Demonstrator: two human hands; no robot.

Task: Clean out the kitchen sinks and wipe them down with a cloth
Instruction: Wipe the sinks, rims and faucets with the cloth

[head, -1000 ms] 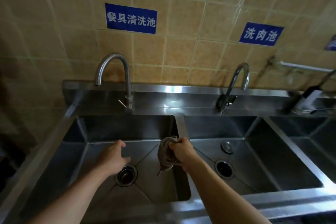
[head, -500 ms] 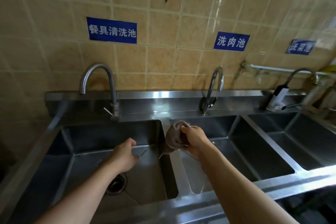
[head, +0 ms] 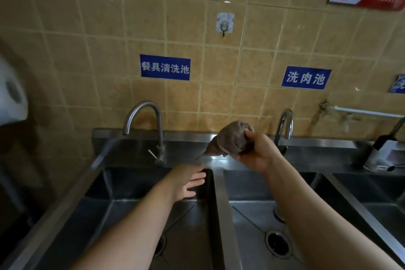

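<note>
Right hand [head: 255, 152] raised above the divider between left sink [head: 122, 184] and middle sink [head: 247, 184], fingers curled round a bunched brown cloth [head: 230, 140]; cloth tail hanging just over the back ledge. Left hand [head: 187, 182] over the left sink, fingers spread, holding nothing. Gooseneck tap [head: 151, 125] behind

Both forearms are bare from the frame's lower edge up to the wrists; no sleeve shows. The left hand [head: 186, 180] and the right hand [head: 256, 153] are bare too, with no glove, ring or watch.
</note>
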